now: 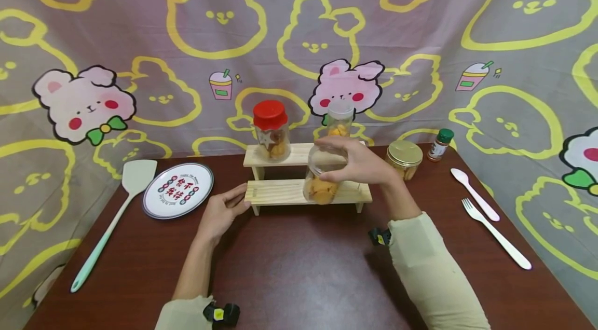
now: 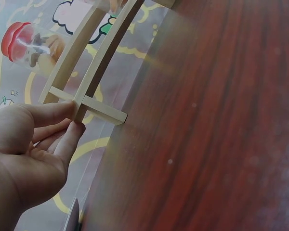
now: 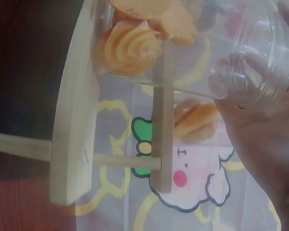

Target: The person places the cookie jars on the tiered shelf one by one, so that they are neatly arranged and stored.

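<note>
My right hand (image 1: 364, 161) grips a clear jar (image 1: 322, 189) round its upper part, above the lower step of a two-step wooden rack (image 1: 273, 192). Swirled cookies (image 3: 130, 48) lie at the jar's bottom, which is right at the plank's surface. With thumb and fingers, my left hand (image 1: 220, 218) pinches the left end of that lower plank (image 2: 78, 108). On the upper step stand a red-lidded jar (image 1: 272, 130) of cookies and, behind my right hand, a smaller clear-lidded jar (image 1: 340, 117).
Right of the rack are a gold-lidded jar (image 1: 404, 156), a green-capped spice bottle (image 1: 440, 146), a white spoon (image 1: 475, 195) and a white fork (image 1: 497, 236). On the left lie a plate (image 1: 177, 192) and a spatula (image 1: 112, 229). A patterned cloth (image 1: 289, 24) hangs behind the table (image 1: 299, 278).
</note>
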A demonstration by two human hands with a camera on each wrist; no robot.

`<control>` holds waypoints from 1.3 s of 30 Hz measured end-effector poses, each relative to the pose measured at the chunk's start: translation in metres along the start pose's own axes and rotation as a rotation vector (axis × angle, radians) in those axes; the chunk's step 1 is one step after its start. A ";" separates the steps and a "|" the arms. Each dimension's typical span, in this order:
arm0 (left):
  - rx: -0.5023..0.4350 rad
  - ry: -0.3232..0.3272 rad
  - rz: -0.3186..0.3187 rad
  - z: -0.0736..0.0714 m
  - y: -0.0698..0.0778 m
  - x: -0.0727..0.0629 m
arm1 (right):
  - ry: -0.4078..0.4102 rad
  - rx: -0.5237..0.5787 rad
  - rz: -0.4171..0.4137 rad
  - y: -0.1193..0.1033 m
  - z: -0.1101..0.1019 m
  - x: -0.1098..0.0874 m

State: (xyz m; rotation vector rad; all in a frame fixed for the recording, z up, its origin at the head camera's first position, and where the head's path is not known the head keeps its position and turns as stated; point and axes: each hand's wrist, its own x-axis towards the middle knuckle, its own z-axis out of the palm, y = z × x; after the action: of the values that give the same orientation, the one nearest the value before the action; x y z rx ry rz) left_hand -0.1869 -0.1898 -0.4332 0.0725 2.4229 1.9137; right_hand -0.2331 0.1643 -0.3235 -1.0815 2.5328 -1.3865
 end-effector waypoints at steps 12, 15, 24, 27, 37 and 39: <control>0.013 -0.002 -0.012 0.000 -0.001 -0.002 | -0.012 0.057 -0.012 -0.004 0.020 0.013; 0.010 -0.002 -0.009 0.000 0.000 -0.002 | -0.022 0.071 -0.028 -0.006 0.024 0.018; 0.006 -0.005 -0.006 -0.001 0.001 -0.001 | -0.009 0.070 -0.073 -0.006 0.036 0.029; -0.003 -0.006 -0.007 -0.001 0.001 -0.001 | 0.002 0.085 -0.083 -0.006 0.040 0.032; -0.012 -0.009 0.002 -0.001 0.001 -0.001 | 0.040 0.105 -0.084 -0.012 0.054 0.041; -0.012 -0.010 0.001 -0.001 0.001 -0.001 | 0.046 0.118 -0.078 -0.013 0.058 0.043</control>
State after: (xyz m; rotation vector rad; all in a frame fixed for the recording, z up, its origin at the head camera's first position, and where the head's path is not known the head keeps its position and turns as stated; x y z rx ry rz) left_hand -0.1858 -0.1905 -0.4317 0.0830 2.4052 1.9242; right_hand -0.2377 0.0921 -0.3369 -1.1513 2.4278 -1.5763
